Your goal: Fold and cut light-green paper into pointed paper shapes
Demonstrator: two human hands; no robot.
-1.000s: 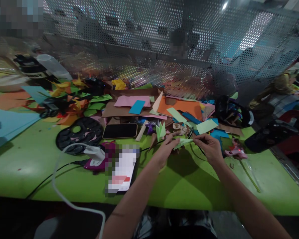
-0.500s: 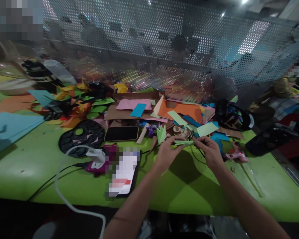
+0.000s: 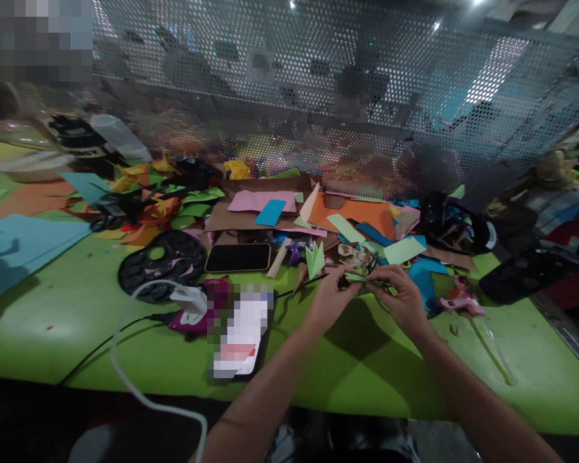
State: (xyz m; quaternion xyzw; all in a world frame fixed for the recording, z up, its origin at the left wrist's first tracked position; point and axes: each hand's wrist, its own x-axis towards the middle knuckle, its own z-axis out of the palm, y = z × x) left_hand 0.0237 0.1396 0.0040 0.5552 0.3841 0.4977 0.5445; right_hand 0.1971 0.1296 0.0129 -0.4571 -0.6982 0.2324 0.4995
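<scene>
Between my two hands is a small piece of folded light green paper (image 3: 355, 277), held just above the green table. My left hand (image 3: 335, 297) pinches its left end with thumb and fingers. At its other end, my right hand (image 3: 399, 294) is closed on the paper, fingers bent over and covering much of it. A pleated light green paper piece (image 3: 314, 260) stands just behind my left hand. Behind my right hand lies a flat pale green paper strip (image 3: 405, 249). A crumpled beige piece (image 3: 351, 254) sits beyond the fingertips.
Left of my hands lie a lit phone (image 3: 244, 334), a dark phone (image 3: 238, 258), a purple power adapter (image 3: 197, 318) with cables and a black paint palette (image 3: 161, 267). A pink glue gun (image 3: 462, 302) lies right. Coloured paper (image 3: 352, 215) piles up before a perforated metal screen (image 3: 270, 90).
My hands have come closer together, and the right fingers now curl over the folded green paper, so less of it shows. The view has shifted slightly.
</scene>
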